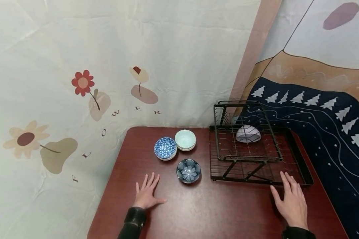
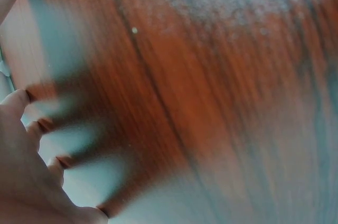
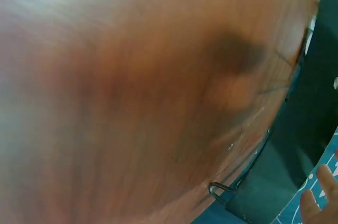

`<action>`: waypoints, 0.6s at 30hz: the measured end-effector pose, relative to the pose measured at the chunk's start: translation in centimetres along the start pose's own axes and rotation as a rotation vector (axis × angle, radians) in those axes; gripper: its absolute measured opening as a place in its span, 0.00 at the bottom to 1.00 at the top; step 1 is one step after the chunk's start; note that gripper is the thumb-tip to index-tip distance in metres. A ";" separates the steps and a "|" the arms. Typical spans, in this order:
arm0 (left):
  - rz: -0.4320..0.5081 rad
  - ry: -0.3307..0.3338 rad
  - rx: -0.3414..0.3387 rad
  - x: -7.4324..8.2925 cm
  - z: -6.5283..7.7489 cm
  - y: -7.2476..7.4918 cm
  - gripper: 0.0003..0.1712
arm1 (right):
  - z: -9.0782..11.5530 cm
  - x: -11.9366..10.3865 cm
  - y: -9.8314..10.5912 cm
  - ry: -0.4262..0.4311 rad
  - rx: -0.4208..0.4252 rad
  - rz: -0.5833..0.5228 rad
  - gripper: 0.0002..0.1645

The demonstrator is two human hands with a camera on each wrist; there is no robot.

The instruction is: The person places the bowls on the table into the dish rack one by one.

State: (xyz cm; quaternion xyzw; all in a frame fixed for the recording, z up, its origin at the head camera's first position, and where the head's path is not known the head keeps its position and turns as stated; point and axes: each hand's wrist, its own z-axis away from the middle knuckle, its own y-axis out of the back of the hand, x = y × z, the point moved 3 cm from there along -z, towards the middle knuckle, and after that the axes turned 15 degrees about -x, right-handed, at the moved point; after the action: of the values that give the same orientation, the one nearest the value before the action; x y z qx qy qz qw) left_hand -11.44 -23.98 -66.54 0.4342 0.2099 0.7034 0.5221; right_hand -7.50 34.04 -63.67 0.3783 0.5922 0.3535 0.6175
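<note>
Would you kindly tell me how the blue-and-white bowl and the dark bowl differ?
The blue-and-white bowl has a fine triangular pattern, whereas the dark bowl shows one large bloom. The blue-and-white bowl sits close beside the pale green bowl; the dark bowl stands apart, nearer the dish rack. Both are round and open upward.

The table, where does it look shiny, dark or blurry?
Head view: a pale glow on the table below the picture's middle; left wrist view: soft dark streaks run from the fingers, shadow or reflection, I can't tell; right wrist view: white glare at top left, a blurry dark patch right of centre.
</note>
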 end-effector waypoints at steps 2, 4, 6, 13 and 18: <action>0.001 0.005 -0.003 -0.1 0.0 0.0 0.72 | 0.8 -0.6 -0.5 0.020 0.026 0.002 0.45; 0.003 0.009 -0.005 -0.1 0.0 -0.1 0.72 | 1.5 -1.2 -1.0 0.032 0.048 0.006 0.46; 0.004 0.010 -0.007 -0.1 0.1 -0.1 0.72 | 2.1 -1.7 -1.7 0.030 0.057 0.008 0.46; 0.010 0.005 -0.003 0.0 0.1 0.0 0.72 | 3.6 -2.0 -3.8 -0.023 -0.060 0.025 0.46; 0.018 0.002 0.001 0.1 0.1 0.0 0.71 | 3.4 -1.4 -4.9 -0.031 -0.219 0.025 0.49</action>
State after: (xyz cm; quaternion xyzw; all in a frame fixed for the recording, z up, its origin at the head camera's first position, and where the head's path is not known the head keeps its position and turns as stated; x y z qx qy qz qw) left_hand -11.38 -23.91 -66.42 0.4355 0.2070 0.7084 0.5153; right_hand -4.23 30.41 -67.30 0.3212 0.5358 0.4178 0.6597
